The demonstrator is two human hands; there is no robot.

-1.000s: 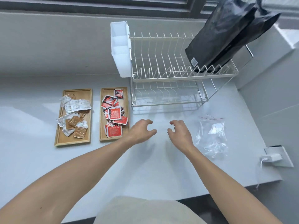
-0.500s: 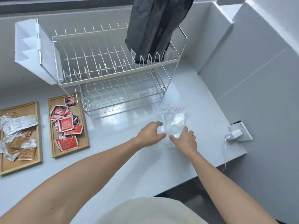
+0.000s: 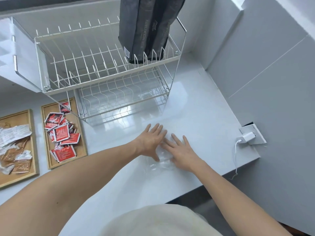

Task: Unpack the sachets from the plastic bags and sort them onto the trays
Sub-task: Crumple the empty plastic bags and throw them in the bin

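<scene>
Far left: rectangular wooden tray (image 3: 33,142) with brown and white foil sachets (image 3: 15,150), partly cut off by the frame edge. Just beside it, second wooden tray (image 3: 48,159) piled with red square sachets (image 3: 62,137). Behind them, white two-tier wire dish rack (image 3: 105,68), black pouch (image 3: 146,26) standing in its top tier. My left hand (image 3: 150,141) reaches forward, palm down, fingers spread flat, nothing clenched. It presses the clear crumpled plastic bag (image 3: 158,161) onto the white countertop (image 3: 196,108). My right hand (image 3: 183,151) is likewise flat and splayed on the bag, fingertips touching the left. White charger (image 3: 246,137) plugged in at right.
</scene>
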